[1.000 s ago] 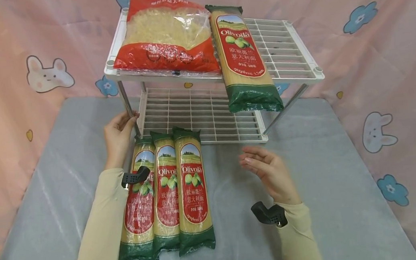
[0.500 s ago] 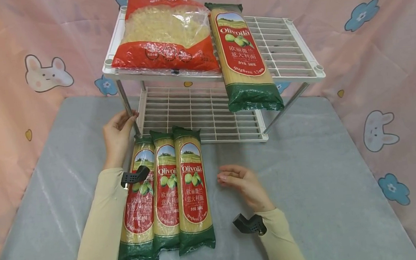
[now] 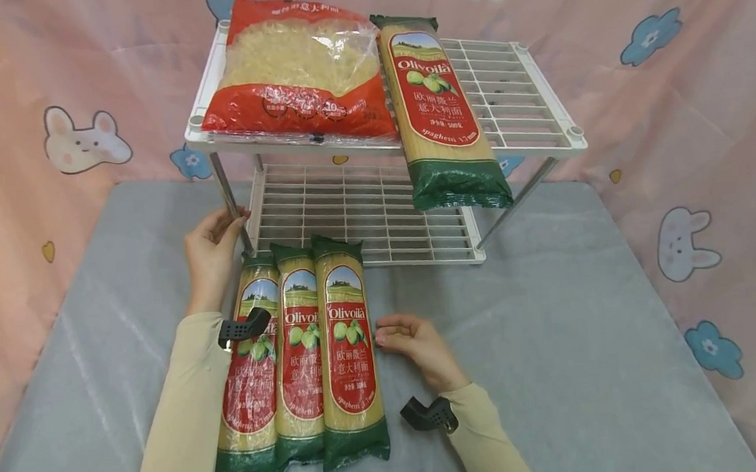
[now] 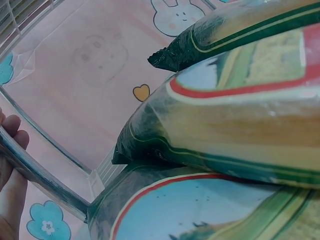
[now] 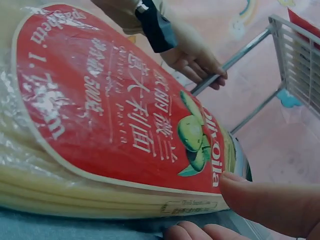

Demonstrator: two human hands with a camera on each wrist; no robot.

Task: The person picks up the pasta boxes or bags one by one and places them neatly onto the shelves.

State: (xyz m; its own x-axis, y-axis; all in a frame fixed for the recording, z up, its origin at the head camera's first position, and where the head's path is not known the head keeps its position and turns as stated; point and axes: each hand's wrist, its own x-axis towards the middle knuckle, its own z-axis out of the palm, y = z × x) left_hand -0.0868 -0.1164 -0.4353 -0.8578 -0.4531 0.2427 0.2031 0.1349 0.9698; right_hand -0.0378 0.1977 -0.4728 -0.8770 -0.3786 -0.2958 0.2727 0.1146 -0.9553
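Note:
My left hand (image 3: 210,255) grips the front left metal post (image 3: 222,182) of a white two-tier rack (image 3: 507,103), thumb and fingers around it. My right hand (image 3: 422,351) is at the right edge of a spaghetti pack (image 3: 350,355), the rightmost of three lying side by side. In the right wrist view the thumb (image 5: 265,202) is right at that pack's edge, and the other fingers lie low beside it. The middle pack (image 3: 301,358) and the left pack (image 3: 250,391) lie under or near my left forearm, which partly covers the left one.
On the upper tier rest a red bag of pasta (image 3: 301,73) and another spaghetti pack (image 3: 437,100), whose green end juts past the front edge. The lower tier (image 3: 410,226) stands behind the three packs. Grey cloth (image 3: 569,339) covers the table; a pink patterned curtain (image 3: 726,131) hangs behind.
My right hand has moved left and down from in front of the rack's lower right to the side of the rightmost spaghetti pack. My left hand has stayed on the post.

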